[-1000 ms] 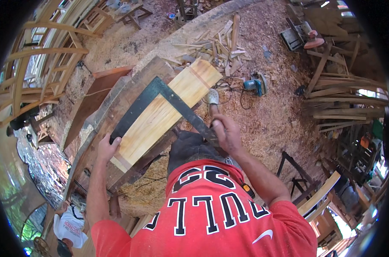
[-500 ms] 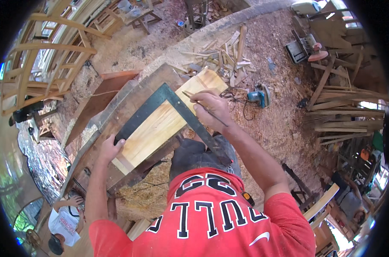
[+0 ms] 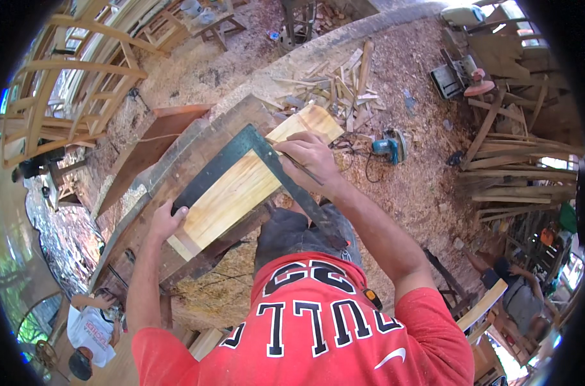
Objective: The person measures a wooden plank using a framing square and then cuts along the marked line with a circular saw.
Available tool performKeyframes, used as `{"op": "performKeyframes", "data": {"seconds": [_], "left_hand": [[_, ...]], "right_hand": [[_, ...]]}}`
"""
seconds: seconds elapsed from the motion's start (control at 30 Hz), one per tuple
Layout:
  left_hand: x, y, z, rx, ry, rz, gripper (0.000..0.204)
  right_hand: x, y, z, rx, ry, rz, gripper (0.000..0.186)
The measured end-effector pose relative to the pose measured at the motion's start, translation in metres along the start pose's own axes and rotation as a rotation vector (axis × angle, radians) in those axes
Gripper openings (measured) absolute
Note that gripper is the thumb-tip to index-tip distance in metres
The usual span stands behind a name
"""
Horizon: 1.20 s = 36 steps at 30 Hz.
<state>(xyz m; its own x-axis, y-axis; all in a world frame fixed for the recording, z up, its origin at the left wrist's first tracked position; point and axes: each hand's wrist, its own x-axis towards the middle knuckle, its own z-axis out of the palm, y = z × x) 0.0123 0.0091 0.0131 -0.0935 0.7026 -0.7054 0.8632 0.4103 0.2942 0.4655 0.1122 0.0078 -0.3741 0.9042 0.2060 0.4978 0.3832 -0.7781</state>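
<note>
A dark metal square (image 3: 218,170) lies across a pale board (image 3: 231,196) on a weathered wooden work surface (image 3: 164,202). My left hand (image 3: 169,222) is closed on the lower end of the square's left leg, thumb on top, at the board's near end. My right hand (image 3: 308,161) holds a thin pencil-like stick (image 3: 317,180) over the board, beside the square's right leg just past its corner; its tip is too small to tell whether it touches. The right leg's far end lies over my dark shorts.
A blue circular saw (image 3: 388,148) and offcuts (image 3: 341,83) lie on the shavings-covered floor. Curved wooden frames (image 3: 80,77) stand upper left, stacked planks (image 3: 524,167) right. One co-worker (image 3: 93,334) is at lower left, another (image 3: 524,299) at lower right.
My right hand left the square's right leg and moved up onto the board with the thin stick, then slightly left toward the corner. My left hand stays on the square.
</note>
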Motion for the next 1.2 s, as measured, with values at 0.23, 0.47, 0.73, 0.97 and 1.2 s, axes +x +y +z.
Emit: {"op": "performKeyframes", "data": {"seconds": [0.23,0.47,0.73,0.97,1.2], "left_hand": [[0.003,-0.003,0.003,0.033,0.036,0.027,0.057],[0.001,0.002,-0.002,0.049,-0.018,-0.013,0.061],[0.004,-0.008,0.003,0.089,0.028,0.022,0.061],[0.002,0.0,0.003,0.01,0.043,0.034,0.055],[0.003,-0.003,0.003,0.031,0.038,0.035,0.053]], "right_hand": [[-0.026,0.0,-0.019,-0.123,-0.071,-0.083,0.023],[-0.064,-0.034,-0.075,-0.082,-0.184,0.074,0.025],[-0.008,-0.016,-0.012,0.046,0.061,-0.014,0.026],[-0.006,-0.001,0.002,0.01,0.052,-0.045,0.025],[-0.061,-0.008,-0.038,-0.067,-0.084,-0.087,0.024]]}}
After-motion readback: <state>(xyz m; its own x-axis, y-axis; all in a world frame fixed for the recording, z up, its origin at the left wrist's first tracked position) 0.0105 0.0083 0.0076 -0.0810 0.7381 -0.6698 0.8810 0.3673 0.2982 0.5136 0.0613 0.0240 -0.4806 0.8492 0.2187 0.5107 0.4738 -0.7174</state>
